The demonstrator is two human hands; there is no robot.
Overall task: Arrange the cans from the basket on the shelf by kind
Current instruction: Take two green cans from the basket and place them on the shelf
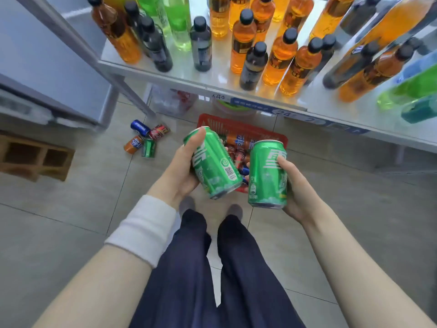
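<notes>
My left hand (179, 171) grips a green can (214, 163), tilted with its top toward the upper left. My right hand (296, 185) holds a second green can (267, 174) nearly upright. Both cans hover above a red basket (238, 125) on the floor, which holds several more cans, orange, red and blue, partly hidden behind the two held cans. Above the basket runs the white shelf (189, 75), crowded with orange, dark and green bottles.
Several loose cans lie on the tiled floor left of the basket: a blue can (140, 127), a red can (160, 131), an orange can (133, 144) and a small green can (149, 148). A wooden crate (35, 157) sits far left. My legs and feet are below the hands.
</notes>
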